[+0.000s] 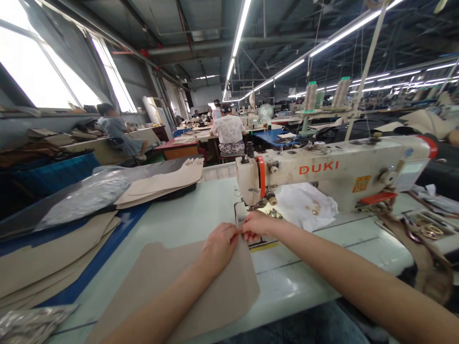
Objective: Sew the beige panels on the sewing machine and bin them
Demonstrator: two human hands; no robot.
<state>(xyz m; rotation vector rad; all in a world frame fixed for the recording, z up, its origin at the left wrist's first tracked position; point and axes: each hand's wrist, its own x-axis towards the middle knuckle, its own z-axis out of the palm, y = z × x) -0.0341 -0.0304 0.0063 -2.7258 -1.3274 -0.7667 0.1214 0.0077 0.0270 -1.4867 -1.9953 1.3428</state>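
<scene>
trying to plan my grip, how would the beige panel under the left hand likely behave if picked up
The beige panel is probably light for its size, as it looks like a thin sheet. It may hold some shape, since it lies flat without visible folds, but might sag if lifted by one corner, being so broad.

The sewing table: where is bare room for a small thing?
Free: the table between the upper beige stack, the sewing machine and the beige piece; also between that piece and the right forearm. Crowded: below the machine head, where left hand and right hand meet, and the left side, with plastic bag.
</scene>
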